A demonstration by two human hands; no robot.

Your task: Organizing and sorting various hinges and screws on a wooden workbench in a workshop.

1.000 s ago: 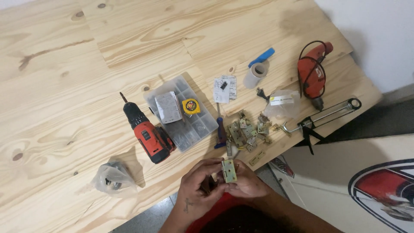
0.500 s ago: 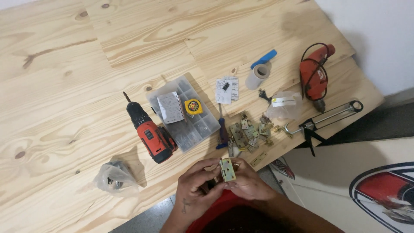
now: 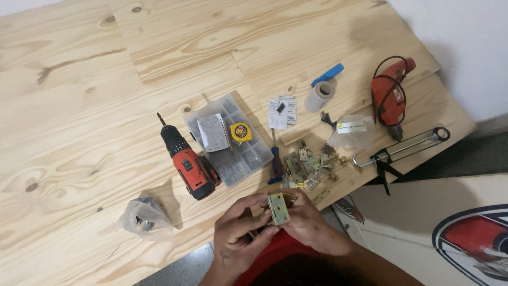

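Both hands share the grip on one small brass-coloured hinge [image 3: 278,208]; the left hand [image 3: 244,238] closes its fingers round the lower edge, and the right hand [image 3: 306,222] pinches the far side, thumb against the plate; the hinge is held just off the near edge of the counter [image 3: 95,79], its flat leaf facing up, and the left hand may also hold something thin beneath it, though the view is too poor to say.

Taking the clear compartment box [image 3: 228,139] as the landmark: a yellow tape measure [image 3: 241,132] and a small white booklet [image 3: 214,132] lie on top of it; the red and black cordless drill [image 3: 186,161] lies just left of it, bit pointing away from the person; a crumpled clear bag [image 3: 143,217] sits further left and nearer the counter's edge; a blue-handled screwdriver [image 3: 275,159] lies just right of the box, and beside that a loose heap of hinges [image 3: 307,164], directly beyond the hands; a white printed slip [image 3: 281,110] lies right of the box's far corner, with a roll of tape [image 3: 319,96] and a blue handle [image 3: 327,74] past it; well to the right are a clear packet [image 3: 352,132], a red corded drill [image 3: 390,98] and a caulking gun [image 3: 402,150].
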